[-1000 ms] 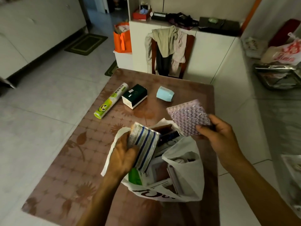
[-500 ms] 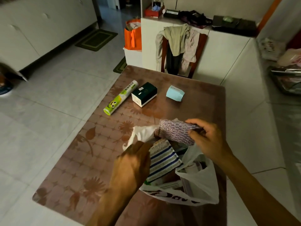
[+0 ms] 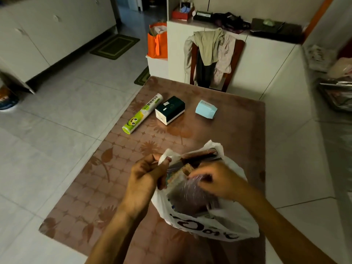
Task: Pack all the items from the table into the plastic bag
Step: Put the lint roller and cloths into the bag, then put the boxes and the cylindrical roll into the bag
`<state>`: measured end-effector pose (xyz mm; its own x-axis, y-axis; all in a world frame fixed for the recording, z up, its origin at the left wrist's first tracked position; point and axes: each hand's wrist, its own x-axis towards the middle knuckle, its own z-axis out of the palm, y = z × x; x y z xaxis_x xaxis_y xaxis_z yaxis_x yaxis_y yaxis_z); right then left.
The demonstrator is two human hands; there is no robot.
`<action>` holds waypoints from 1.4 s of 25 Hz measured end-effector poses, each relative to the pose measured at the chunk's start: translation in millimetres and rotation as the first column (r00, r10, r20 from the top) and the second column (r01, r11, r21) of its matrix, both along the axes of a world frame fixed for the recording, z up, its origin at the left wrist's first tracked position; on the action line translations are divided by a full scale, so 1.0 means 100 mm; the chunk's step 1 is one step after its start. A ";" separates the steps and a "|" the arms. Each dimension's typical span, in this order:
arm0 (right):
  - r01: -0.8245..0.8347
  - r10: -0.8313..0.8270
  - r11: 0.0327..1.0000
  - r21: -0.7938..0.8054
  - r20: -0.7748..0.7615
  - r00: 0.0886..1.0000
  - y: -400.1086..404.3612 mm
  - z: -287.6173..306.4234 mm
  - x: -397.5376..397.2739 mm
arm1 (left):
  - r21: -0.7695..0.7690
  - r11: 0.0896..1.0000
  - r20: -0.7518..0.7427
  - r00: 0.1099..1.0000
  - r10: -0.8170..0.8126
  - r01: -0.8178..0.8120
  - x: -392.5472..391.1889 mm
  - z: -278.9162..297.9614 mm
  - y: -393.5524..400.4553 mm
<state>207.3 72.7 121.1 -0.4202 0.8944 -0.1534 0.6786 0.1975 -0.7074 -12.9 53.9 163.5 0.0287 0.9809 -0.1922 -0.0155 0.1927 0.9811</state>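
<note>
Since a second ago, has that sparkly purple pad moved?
Yes. The purple pad has gone down from above the plastic bag's mouth into it, under the right hand.

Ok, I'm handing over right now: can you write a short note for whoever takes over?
Left hand pinches the bag rim, holding it open on the table.
Right hand is inside the bag mouth, pressing the purple pack in; whether its grip is closed, I cannot tell.
Done: several items bagged.
Left on the table: green roll, dark box, blue box.
</note>
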 end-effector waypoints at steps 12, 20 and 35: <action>0.065 0.025 0.993 -0.101 0.700 0.714 -0.90 -0.01 0.36 | -0.089 0.996 0.106 0.994 0.018 -0.009 0.09 -0.03 0.08; 0.584 -0.712 0.679 -0.445 -0.594 0.374 -0.58 0.82 0.63 | -0.060 0.994 0.060 0.993 0.098 -0.094 0.21 0.35 0.42; 0.777 -0.779 0.619 -0.110 0.039 0.626 0.70 0.55 0.51 | 0.098 0.988 -0.646 0.748 0.152 -0.116 -0.27 -0.33 1.62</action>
